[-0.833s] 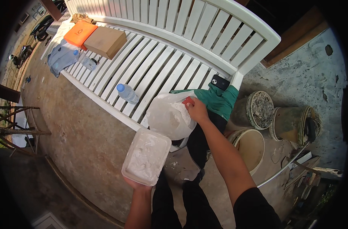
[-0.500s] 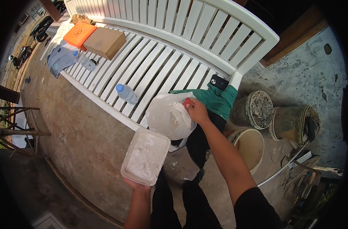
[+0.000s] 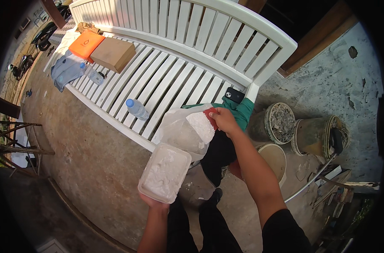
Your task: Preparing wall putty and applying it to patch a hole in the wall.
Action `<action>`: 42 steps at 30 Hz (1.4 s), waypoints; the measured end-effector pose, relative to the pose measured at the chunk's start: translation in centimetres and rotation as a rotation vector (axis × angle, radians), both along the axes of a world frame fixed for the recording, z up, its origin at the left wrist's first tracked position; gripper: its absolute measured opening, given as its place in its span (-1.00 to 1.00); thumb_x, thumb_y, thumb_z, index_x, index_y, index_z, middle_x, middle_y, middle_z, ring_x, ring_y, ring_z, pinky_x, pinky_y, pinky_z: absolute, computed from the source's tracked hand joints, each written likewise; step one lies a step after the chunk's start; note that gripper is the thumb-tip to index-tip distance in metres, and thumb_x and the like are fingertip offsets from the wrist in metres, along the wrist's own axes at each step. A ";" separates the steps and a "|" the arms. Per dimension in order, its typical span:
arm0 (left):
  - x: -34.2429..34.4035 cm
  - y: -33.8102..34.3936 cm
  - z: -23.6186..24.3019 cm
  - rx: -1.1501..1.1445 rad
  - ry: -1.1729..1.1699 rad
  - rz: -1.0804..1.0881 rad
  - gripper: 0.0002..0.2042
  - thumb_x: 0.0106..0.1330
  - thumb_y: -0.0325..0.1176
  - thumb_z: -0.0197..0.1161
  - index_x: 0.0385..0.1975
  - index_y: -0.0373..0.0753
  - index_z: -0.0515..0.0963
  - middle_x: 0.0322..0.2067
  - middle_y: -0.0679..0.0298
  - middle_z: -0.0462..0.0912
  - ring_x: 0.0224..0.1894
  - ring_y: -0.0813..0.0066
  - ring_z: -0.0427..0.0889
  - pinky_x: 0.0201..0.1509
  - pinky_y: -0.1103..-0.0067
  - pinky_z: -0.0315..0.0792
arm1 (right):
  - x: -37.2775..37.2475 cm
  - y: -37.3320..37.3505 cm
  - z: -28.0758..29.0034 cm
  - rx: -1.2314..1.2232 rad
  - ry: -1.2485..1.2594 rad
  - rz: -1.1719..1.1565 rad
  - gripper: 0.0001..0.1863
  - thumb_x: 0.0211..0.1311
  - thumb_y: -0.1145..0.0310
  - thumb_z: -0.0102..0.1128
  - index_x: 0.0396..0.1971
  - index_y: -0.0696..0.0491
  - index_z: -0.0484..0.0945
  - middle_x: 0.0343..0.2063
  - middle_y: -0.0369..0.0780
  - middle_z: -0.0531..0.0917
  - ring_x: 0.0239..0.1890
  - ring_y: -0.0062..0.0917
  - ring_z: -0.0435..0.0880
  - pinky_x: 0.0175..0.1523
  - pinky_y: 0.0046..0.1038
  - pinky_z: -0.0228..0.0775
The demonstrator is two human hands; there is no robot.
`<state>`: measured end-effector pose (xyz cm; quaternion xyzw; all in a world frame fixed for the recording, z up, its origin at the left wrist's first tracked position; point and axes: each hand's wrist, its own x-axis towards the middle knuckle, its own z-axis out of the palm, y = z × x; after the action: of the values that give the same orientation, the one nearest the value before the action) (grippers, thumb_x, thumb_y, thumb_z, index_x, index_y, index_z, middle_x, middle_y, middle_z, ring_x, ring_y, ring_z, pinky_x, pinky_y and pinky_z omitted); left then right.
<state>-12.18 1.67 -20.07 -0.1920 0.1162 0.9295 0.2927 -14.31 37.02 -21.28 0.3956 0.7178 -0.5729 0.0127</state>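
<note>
My left hand (image 3: 153,201) supports a rectangular plastic tub (image 3: 143,182) from below, its fingers mostly hidden under it. White paste (image 3: 164,168) lies in the tub, smeared up its sides. Pinched in my right hand (image 3: 226,121) is a flat red scraper (image 3: 211,116), heaped with white powder (image 3: 200,126). The scraper is over the mouth of a translucent plastic bag (image 3: 175,130), which sits at the bench's front edge just beyond the tub.
A white slatted bench (image 3: 169,80) carries a water bottle (image 3: 137,109), a phone (image 3: 234,95) on green cloth (image 3: 242,111), a cardboard box (image 3: 112,55) and an orange box (image 3: 85,44). To the right stand a rubble-filled bucket (image 3: 281,122) and other buckets (image 3: 273,162).
My right hand has lifted the scraper up from inside the bag, bringing out a heap of powder. The tub has shifted slightly right. The view has turned a little.
</note>
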 end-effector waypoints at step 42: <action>6.1 3.1 25.9 0.226 0.102 -0.673 -0.30 0.39 0.20 -0.28 0.40 -0.13 0.25 0.33 0.05 0.38 0.28 -0.21 0.46 0.07 -0.27 0.48 | 15.0 -15.3 39.7 0.809 0.417 0.801 -0.90 0.27 0.32 0.24 -0.24 -0.07 0.60 -0.41 -0.26 0.63 -0.27 -0.27 0.58 -0.20 -0.19 0.41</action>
<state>-6.10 4.77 5.85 -0.0629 0.0837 0.7965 0.5955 0.67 21.71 18.47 -0.0524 0.9591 -0.2704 -0.0649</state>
